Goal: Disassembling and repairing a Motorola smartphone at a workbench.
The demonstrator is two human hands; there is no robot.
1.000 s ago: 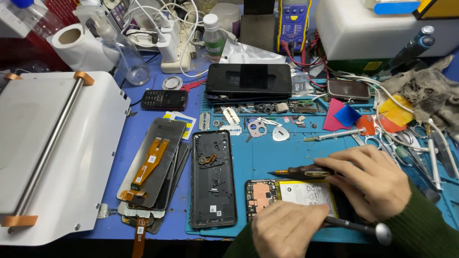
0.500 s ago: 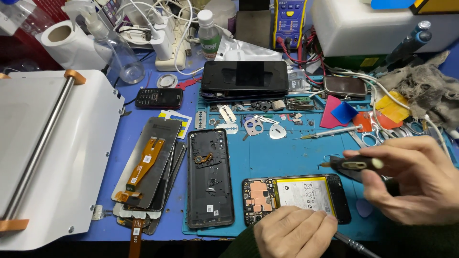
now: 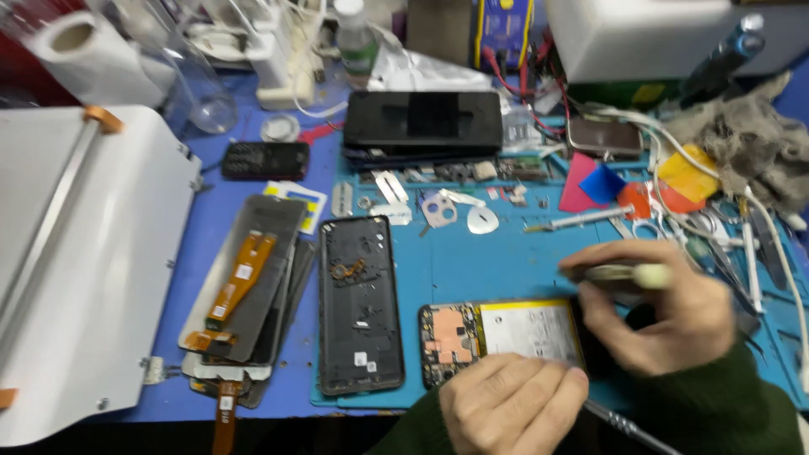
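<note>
Head view is showing the right hand [image 3: 666, 316], blurred, pinching its fingers on a slim screwdriver [image 3: 624, 273] just above the opened phone [image 3: 506, 337], whose bare circuit board and flat pale battery are lying face up. The left hand [image 3: 510, 404], fingers together, is pressing the phone's lower edge against the blue rubbery mat [image 3: 497, 261] on a cluttered workbench.

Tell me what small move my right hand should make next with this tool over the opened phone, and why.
Probably lower the tool toward the opened phone, I'd judge. The right hand holds it lifted above the phone's right end, blurred in motion, its tip not on any part. The left hand already rests on the phone's lower edge, bracing it on the blue mat. Which spot to work on, I cannot tell.
</note>
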